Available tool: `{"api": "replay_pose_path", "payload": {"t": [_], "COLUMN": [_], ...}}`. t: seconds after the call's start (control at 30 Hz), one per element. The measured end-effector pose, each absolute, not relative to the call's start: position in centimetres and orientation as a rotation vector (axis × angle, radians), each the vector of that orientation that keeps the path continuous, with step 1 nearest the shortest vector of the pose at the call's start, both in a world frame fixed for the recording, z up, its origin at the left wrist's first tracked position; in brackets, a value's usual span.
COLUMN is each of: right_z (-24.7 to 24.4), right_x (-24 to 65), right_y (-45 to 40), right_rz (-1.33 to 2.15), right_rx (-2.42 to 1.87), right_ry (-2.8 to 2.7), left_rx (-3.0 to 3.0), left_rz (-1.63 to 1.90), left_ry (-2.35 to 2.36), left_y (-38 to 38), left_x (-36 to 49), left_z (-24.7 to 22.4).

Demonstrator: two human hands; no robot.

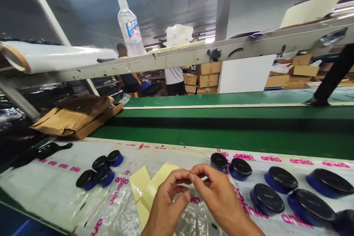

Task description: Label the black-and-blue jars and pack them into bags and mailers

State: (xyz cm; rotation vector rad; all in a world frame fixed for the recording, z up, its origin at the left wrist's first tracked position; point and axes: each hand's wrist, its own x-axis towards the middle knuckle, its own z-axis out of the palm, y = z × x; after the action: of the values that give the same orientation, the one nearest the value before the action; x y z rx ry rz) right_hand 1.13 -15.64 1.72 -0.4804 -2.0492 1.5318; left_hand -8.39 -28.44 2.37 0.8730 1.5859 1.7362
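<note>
My left hand (170, 200) and my right hand (218, 196) meet at the fingertips above the plastic-covered table. The right thumb and index finger are pinched against the left index fingertip; anything between them is too small to make out. My left fingers are curled, with the thumb lower down. Pale yellow paper strips (140, 181) lie under and beside my left hand. Several round blue containers with black lids (267, 197) stand to the right of my right hand. A smaller cluster of the same containers (104, 175) stands to the left.
A green conveyor belt (171, 137) runs behind the table. At left are an open cardboard box (96, 121) and a black strap-like item (48, 151). A metal shelf (177, 54) overhead carries a plastic bottle (131, 31) and a film roll (63, 57). People stand beyond.
</note>
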Motion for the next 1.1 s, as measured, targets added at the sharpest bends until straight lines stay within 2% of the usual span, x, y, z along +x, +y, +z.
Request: {"api": "replay_pose_path", "payload": {"t": [0.17,0.27,0.37,0.43,0.53,0.63,1.1], "right_z": [1.4,0.9,-0.2,-1.1,-2.2,-2.8,-2.5], "right_x": [-0.1,-1.7,-3.4,-4.5,-5.7,-6.4,-8.2], "right_y": [-17.0,-16.6,-15.3,-14.3,-13.2,-12.7,-12.6], "right_rz": [1.502,1.505,1.651,1.76,1.805,1.735,1.036], "right_rx": [-0.422,-0.475,-0.64,-0.736,-0.815,-0.884,-1.02], "right_ry": [-2.156,-2.159,-2.171,-2.213,-2.299,-2.383,-2.698], "left_rx": [0.729,0.649,0.906,1.199,1.44,1.513,1.57], "left_rz": [1.853,1.888,1.561,1.248,0.942,0.808,0.785], "left_ry": [1.622,2.041,2.686,2.833,2.835,2.843,2.853], "left_y": [-30.5,-32.2,-33.5,-33.8,-33.5,-32.9,-32.9], "left_x": [-8.6,-10.0,-12.4,-13.9,-15.1,-15.1,-14.9], "left_z": [-0.5,-1.3,-1.5,-1.9,-2.9,-4.0,-4.7]}}
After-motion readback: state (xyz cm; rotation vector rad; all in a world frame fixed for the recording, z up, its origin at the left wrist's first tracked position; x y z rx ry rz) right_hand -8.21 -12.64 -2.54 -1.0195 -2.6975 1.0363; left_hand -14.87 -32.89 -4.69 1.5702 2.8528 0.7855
